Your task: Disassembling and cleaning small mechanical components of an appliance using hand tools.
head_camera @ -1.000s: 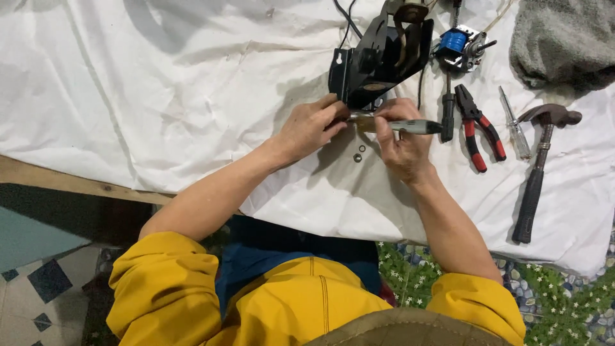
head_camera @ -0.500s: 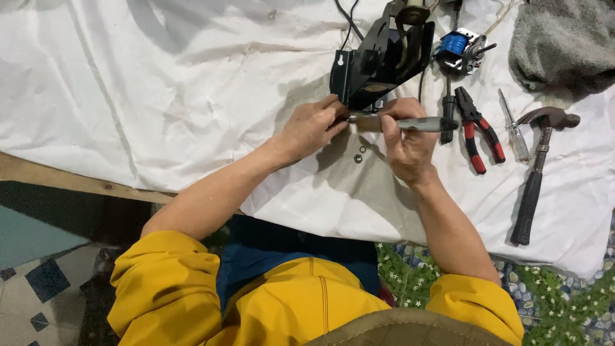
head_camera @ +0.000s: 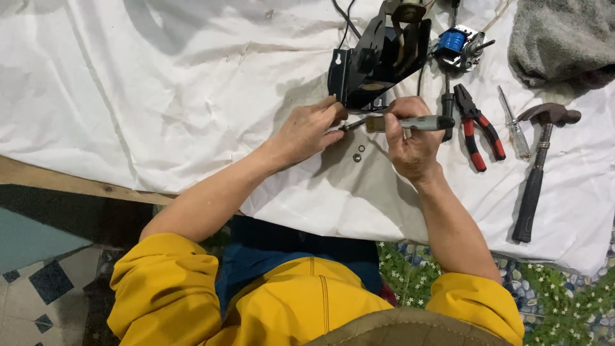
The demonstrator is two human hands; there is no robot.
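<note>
The right hand (head_camera: 410,144) was closed round a grey-handled screwdriver (head_camera: 410,123), held level so its shaft pointed at the base of the black bracket (head_camera: 375,61). The left hand (head_camera: 311,131) pinched the shaft tip between its fingertips, apparently to steady it against the bracket. Two small washers (head_camera: 357,152) lay on the white cloth (head_camera: 160,96) just below. Pliers (head_camera: 477,125) and a hammer (head_camera: 538,166) lay apart to the right.
</note>
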